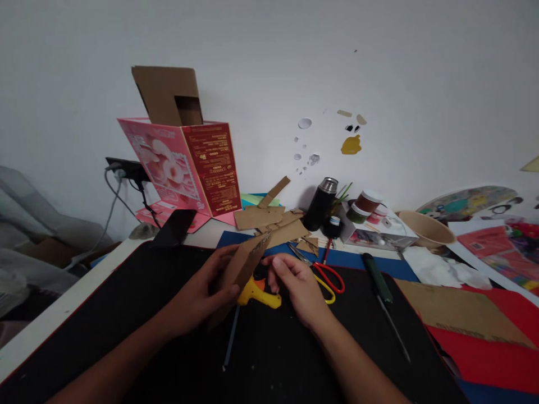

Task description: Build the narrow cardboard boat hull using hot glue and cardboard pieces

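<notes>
My left hand (206, 294) grips a folded piece of brown cardboard (246, 258), held up on edge above the black mat (168, 314). My right hand (297, 283) is beside the cardboard's right edge, thumb and fingers curled together; whatever they pinch is too small or hidden to make out. Under and between both hands lies a yellow glue gun (261, 295), partly covered by the cardboard. Just past my right hand rest scissors with red and yellow handles (330, 279). A thin dark stick (231, 342) lies on the mat below the glue gun.
Cardboard scraps (290, 230) are heaped at the back, near a black thermos (322, 205) and paint jars (366, 205). A phone (174, 227) and an open pink box (168, 163) stand left. A green-handled screwdriver-like tool (379, 280) and red sheet (484, 359) lie right.
</notes>
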`<state>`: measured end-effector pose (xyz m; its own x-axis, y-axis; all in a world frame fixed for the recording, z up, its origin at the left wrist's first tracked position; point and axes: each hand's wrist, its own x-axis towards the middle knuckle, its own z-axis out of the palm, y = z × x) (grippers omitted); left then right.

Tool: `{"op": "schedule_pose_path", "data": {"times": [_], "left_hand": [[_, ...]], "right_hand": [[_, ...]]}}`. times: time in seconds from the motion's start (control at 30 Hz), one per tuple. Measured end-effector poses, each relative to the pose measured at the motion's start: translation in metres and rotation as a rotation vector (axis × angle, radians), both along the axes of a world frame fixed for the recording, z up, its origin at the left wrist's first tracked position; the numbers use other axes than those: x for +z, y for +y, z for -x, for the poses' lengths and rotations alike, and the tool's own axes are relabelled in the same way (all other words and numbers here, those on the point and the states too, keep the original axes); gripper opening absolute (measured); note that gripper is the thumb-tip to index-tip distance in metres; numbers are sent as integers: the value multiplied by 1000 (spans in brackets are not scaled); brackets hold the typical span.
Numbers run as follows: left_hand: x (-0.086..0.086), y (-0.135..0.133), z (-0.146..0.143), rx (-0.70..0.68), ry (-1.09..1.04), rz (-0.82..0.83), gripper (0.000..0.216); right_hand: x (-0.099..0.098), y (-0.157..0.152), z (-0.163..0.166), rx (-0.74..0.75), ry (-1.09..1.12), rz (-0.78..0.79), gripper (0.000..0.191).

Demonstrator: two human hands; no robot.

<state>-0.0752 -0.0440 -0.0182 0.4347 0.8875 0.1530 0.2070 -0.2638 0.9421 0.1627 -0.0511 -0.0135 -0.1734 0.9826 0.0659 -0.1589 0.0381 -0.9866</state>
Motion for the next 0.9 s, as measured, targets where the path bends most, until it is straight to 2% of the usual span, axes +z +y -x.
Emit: {"op": "schedule_pose_path", "data": {"times": [0.17, 0.3, 0.43, 0.67, 0.9], "left_hand": [[-7, -9, -3, -81, 161, -70, 88], [-13, -13, -5, -124, 202, -168, 93], [-12, -16, -8, -151, 68, -196, 81], [-3, -28, -11, -36, -17, -122, 45], [1, -30, -15, 11, -1, -137, 49]], "right_hand": [[-6, -1, 7, 7, 186, 91, 47], [-6, -3, 8, 23, 269, 143, 48], [-6, -4, 9, 64, 364, 203, 50], [-8, -7, 15, 127, 391, 239, 49], [-9, -8, 19, 113, 326, 258, 51]]}}
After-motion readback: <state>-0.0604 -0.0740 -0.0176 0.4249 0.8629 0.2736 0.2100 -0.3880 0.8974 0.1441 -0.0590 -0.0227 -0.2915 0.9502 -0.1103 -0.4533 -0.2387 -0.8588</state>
